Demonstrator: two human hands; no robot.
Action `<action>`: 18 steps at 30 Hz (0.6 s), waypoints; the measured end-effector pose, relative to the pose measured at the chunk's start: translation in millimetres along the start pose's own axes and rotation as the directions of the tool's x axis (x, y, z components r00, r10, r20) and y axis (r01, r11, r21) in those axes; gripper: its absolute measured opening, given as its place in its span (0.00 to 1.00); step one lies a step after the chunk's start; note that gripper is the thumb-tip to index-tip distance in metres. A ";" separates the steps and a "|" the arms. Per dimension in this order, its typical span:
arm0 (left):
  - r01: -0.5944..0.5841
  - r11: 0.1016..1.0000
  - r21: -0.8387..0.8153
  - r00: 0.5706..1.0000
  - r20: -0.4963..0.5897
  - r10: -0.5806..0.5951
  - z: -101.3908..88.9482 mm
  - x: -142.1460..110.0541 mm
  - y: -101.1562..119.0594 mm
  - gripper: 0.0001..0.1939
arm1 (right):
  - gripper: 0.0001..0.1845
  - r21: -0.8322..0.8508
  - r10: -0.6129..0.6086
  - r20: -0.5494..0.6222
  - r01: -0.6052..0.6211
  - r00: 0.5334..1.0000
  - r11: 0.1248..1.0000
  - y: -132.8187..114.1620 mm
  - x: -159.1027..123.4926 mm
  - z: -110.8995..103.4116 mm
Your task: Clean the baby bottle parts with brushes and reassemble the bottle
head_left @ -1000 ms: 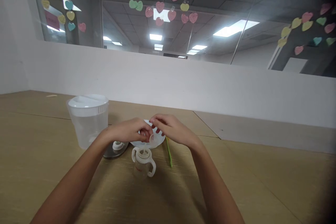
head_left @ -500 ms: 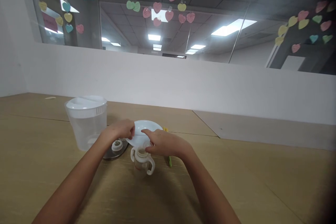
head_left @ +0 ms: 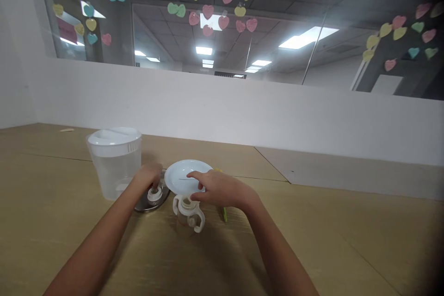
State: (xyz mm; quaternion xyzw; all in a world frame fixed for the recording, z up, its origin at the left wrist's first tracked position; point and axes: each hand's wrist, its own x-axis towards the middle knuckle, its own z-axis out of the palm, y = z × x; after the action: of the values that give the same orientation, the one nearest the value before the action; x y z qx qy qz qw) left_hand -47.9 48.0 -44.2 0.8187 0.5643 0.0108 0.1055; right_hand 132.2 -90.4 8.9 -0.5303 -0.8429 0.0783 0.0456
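Note:
A small clear bottle with two white handles (head_left: pixel 188 213) stands on the wooden table (head_left: pixel 329 240). My right hand (head_left: pixel 217 189) lies over its mouth, fingers stretched leftward, the forefinger touching the near rim of a white plate (head_left: pixel 183 174). My left hand (head_left: pixel 148 177) reaches down to a small white cap (head_left: pixel 154 194) that sits on a round metal dish (head_left: pixel 147 203). Its fingers curl just above the cap and are blurred. A clear lidded pitcher (head_left: pixel 115 161) stands left of that hand.
A thin green stick (head_left: pixel 225 214) lies on the table, partly hidden under my right wrist. A low white wall (head_left: pixel 277 115) runs along the table's far edge, with glass and paper hearts above it.
Both hands have dropped from above the plate. The right hand came down onto the bottle's mouth; the left hand moved left to the cap on the metal dish.

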 end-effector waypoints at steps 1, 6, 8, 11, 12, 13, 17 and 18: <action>0.008 0.999 0.033 1.000 0.005 -0.008 -3.9 -2.4 0.1 0.11 | 0.29 0.002 0.002 -0.003 -0.002 1.000 1.000 0.7 -0.5 -0.5; -0.047 0.990 0.137 0.988 -0.141 0.066 -33.4 -25.5 3.6 0.10 | 0.28 0.036 0.016 -0.084 -0.013 0.996 0.999 2.1 -1.3 -1.5; -0.144 0.981 0.130 0.955 -0.243 0.172 -44.4 -41.3 11.4 0.13 | 0.27 0.076 -0.008 -0.160 0.020 0.987 0.997 0.3 -0.7 -1.3; -0.406 0.912 0.054 0.819 -0.422 0.390 -53.2 -68.6 30.7 0.12 | 0.27 0.152 -0.059 -0.304 0.109 0.951 0.982 -3.5 1.3 -1.0; -0.482 0.875 0.033 0.768 -0.466 0.440 -53.9 -77.0 37.6 0.11 | 0.27 0.166 -0.066 -0.347 0.130 0.935 0.978 -4.4 2.1 -1.1; -0.542 0.840 0.015 0.723 -0.502 0.475 -53.8 -84.5 43.9 0.10 | 0.27 0.174 -0.067 -0.384 0.144 0.921 0.974 -5.1 2.9 -1.4; -0.652 0.757 -0.027 0.613 -0.607 0.506 -49.4 -101.1 57.7 0.09 | 0.16 0.186 -0.070 -0.468 0.175 0.881 0.967 -5.5 5.0 -3.6; -0.659 0.751 -0.036 0.603 -0.623 0.499 -48.6 -102.5 58.3 0.10 | 0.14 0.188 -0.066 -0.487 0.178 0.871 0.966 -5.5 5.1 -4.2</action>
State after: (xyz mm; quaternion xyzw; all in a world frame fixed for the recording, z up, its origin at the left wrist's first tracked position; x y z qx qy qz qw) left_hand -38.0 -58.9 24.6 0.8921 0.2625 0.3668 0.0272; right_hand 125.8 -87.8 13.9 -0.4701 -0.8231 0.0380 0.3164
